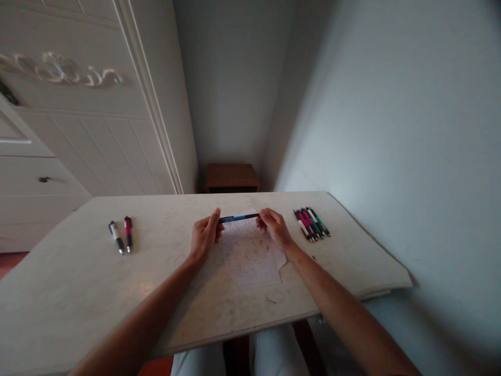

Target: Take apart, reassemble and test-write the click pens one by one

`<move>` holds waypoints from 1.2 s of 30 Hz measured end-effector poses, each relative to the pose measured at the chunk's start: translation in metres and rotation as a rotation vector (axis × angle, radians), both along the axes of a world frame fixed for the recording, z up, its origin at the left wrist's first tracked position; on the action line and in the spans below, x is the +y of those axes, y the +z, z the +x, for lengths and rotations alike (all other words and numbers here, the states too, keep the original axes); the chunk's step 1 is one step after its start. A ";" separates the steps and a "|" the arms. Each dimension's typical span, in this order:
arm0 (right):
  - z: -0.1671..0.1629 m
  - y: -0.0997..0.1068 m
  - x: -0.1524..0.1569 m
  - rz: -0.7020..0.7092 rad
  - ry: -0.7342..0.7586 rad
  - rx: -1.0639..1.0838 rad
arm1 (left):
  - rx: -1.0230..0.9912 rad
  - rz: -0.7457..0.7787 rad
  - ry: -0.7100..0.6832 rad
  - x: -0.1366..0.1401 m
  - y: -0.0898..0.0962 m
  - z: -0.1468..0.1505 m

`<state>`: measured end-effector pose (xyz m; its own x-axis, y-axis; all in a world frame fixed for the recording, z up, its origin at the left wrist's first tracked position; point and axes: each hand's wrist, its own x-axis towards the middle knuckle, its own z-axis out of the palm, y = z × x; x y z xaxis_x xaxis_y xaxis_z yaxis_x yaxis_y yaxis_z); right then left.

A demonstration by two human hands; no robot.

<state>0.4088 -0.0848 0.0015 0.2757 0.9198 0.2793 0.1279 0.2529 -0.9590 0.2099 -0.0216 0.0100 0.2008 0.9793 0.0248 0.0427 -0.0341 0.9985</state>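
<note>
A blue pen [238,217] with dark ends is held level between my two hands, above the paper. My left hand [204,232] pinches its left end, thumb on top. At the other end, the fingertips of my right hand [273,225] close round the dark tip. Beneath the pen lie sheets of paper [252,261] covered in faint handwriting. To the right of my right hand, several pens [311,224] in white, pink and green lie side by side in a row. Far to the left are a white pen [116,237] and a pink pen [128,234], both with dark parts.
The pale table [168,219] has its near edge just in front of my lap. A wall [391,130] runs along the right, and a white cabinet [97,151] stands behind on the left. Beyond the far edge is a brown wooden box-like piece [232,175].
</note>
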 end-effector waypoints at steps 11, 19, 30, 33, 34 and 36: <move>0.006 0.002 0.001 -0.044 -0.024 -0.041 | -0.009 0.111 -0.114 0.005 0.001 -0.003; 0.010 0.004 0.000 -0.084 -0.063 -0.002 | -0.130 0.156 -0.147 0.009 -0.011 0.001; 0.000 0.011 -0.002 -0.074 -0.051 0.004 | -0.065 0.181 -0.218 0.005 -0.003 0.004; -0.002 0.009 -0.002 -0.058 -0.037 -0.044 | -0.041 0.250 -0.168 0.010 -0.005 0.002; -0.002 0.008 -0.002 -0.052 -0.035 -0.059 | -0.050 0.265 -0.141 0.011 -0.006 0.001; -0.003 0.008 -0.003 -0.035 -0.050 -0.084 | -0.055 0.285 -0.108 0.012 -0.007 0.000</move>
